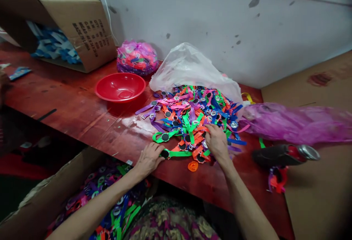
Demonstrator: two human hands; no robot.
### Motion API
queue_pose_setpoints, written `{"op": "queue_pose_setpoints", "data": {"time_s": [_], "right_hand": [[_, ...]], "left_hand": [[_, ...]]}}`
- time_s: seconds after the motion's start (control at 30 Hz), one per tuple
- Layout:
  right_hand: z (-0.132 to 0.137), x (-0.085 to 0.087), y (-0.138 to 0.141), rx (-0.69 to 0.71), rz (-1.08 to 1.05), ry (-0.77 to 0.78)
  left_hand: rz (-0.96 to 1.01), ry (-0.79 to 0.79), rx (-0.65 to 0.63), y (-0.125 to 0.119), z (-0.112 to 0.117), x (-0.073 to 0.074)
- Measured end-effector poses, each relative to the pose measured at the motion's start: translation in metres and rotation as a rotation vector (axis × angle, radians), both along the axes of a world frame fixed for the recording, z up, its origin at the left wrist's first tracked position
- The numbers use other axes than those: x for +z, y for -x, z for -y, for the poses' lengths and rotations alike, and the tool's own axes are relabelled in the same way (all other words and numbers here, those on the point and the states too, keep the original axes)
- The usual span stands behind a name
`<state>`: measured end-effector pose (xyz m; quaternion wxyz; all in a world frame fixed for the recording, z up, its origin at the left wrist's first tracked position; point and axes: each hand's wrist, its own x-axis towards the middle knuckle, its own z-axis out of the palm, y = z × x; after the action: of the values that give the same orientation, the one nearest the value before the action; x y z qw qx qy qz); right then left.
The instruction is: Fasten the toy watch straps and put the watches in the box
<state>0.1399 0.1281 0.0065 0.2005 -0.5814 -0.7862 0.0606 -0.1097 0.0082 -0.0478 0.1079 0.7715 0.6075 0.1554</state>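
The left hand (148, 160) and right hand (217, 143) lie apart at the near edge of a heap of bright plastic straps (189, 122) on the worktop (68, 100). The left rests on a green strap (176, 153); the right dips into the heap, its grip hidden. A red bowl (120, 87) stands left of the heap, and more straps fill a box (41, 192) at lower left.
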Motion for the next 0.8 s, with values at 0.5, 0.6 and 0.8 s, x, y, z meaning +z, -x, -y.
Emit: {"op": "queue_pose_setpoints", "data": {"time_s": [0.5,0.6,0.8], "right_hand": [[0.125,-0.026,0.052,0.116,-1.093,0.927],[0.132,-0.025,0.052,0.063,-1.214,0.938],[0.162,-0.032,0.043,0.107,-0.683,0.184]], "left_hand": [[1.462,0.683,0.41,-0.017,0.004,0.056],[1.564,0.738,0.383,-0.031,0.013,0.054],[1.803,0.778,0.578,-0.061,0.022,0.046]]}}
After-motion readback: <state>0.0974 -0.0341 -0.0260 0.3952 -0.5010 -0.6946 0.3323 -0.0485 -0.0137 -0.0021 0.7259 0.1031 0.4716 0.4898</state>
